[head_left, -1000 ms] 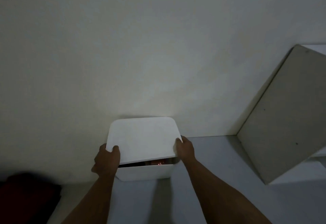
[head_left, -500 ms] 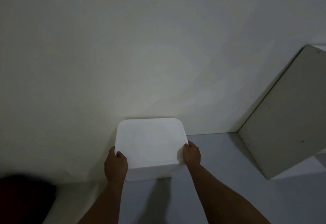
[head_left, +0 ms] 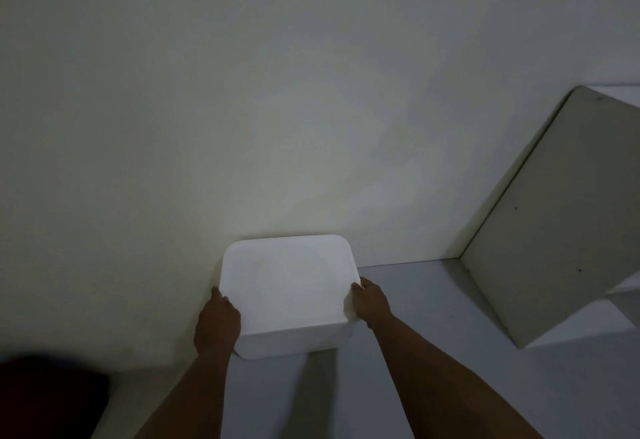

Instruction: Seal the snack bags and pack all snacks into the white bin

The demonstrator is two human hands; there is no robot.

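The white bin (head_left: 287, 343) stands on a pale surface against the wall, low in the middle of the head view. A flat white lid (head_left: 287, 283) with rounded corners lies on top and covers the opening. My left hand (head_left: 217, 322) grips the lid's left edge, fingers over the rim. My right hand (head_left: 370, 302) holds the lid's right edge the same way. The snacks inside are hidden by the lid.
A plain wall (head_left: 277, 92) rises right behind the bin. A white cabinet side panel (head_left: 554, 231) stands at the right. A dark red object (head_left: 45, 397) lies at the lower left. The pale surface (head_left: 450, 369) stretches to the right of the bin.
The lid was tilted up at the front with red snack bags visible under it; it has come down flat onto the bin, and both hands have slid along its sides.
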